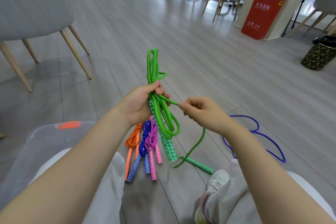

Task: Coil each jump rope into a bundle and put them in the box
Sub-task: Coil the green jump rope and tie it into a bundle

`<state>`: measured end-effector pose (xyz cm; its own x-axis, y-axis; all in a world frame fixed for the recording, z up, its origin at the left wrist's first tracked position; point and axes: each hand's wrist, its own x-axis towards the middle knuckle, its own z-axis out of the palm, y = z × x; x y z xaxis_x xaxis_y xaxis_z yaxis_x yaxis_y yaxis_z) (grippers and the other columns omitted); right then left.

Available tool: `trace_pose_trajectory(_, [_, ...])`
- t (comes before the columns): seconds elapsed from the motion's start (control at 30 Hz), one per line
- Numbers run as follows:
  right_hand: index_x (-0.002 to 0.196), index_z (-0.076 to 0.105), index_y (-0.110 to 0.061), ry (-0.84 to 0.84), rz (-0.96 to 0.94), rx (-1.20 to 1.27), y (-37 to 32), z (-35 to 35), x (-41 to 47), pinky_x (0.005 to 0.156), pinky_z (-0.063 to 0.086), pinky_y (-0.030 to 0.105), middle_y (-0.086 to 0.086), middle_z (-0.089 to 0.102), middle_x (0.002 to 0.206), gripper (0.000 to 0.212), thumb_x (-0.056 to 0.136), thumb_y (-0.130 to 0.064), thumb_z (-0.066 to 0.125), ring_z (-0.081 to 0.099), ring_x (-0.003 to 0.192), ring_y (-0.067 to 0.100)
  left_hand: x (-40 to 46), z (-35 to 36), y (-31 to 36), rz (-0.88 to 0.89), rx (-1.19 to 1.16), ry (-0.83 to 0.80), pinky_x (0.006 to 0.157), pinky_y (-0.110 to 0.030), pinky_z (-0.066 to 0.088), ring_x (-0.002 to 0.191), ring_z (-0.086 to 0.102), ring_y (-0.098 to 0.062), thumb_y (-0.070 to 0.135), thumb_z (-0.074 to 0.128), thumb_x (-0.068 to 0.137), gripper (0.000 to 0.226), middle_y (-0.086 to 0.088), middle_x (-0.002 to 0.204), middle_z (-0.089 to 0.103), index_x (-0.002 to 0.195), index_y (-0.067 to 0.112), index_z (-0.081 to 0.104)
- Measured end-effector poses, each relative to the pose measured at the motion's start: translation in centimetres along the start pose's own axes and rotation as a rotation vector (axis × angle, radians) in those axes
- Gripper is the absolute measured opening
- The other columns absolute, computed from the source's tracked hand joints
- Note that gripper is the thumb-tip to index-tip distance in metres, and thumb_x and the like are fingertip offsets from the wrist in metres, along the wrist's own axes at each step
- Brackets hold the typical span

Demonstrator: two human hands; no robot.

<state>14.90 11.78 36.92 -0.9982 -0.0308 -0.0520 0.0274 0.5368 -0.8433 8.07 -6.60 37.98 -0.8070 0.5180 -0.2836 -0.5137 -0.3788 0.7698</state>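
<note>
My left hand (pixel 141 103) grips a folded bundle of green jump rope (pixel 154 67) together with one green patterned handle (pixel 168 146). A strand leads right to my right hand (pixel 200 112), which pinches it. From there the rope hangs down to the second green handle (pixel 200 165) lying on the floor. Three coiled bundles lie on the floor below my hands: orange (pixel 133 140), blue (pixel 144 143) and pink (pixel 151 138). Uncoiled on the floor to the right is another blue rope (pixel 261 134). The clear plastic box (pixel 45 143) with an orange latch sits at lower left.
A grey chair (pixel 32 2) with wooden legs stands at left. A red fire-extinguisher cabinet (pixel 263 14) and a dark patterned bin (pixel 317 56) are at right. More chairs stand at the back. My knees and a white shoe (pixel 218 182) are at the bottom.
</note>
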Motion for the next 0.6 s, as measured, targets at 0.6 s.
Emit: trace_pose_trajectory(0.6, [0.083, 0.071, -0.018, 0.034, 0.048, 0.029, 1.7, -4.7, -1.4, 0.065, 0.034, 0.035, -0.001, 0.047, 0.066, 0.017, 0.091, -0.025, 0.059, 0.040, 0.065, 0.015, 1.5, -4.0, 1.6, 0.518, 0.588, 0.602, 0.068, -0.032, 0.046, 0.071, 0.058, -0.019, 0.023, 0.044, 0.098, 0.013, 0.006, 0.067, 0.051, 0.085, 0.020, 0.045])
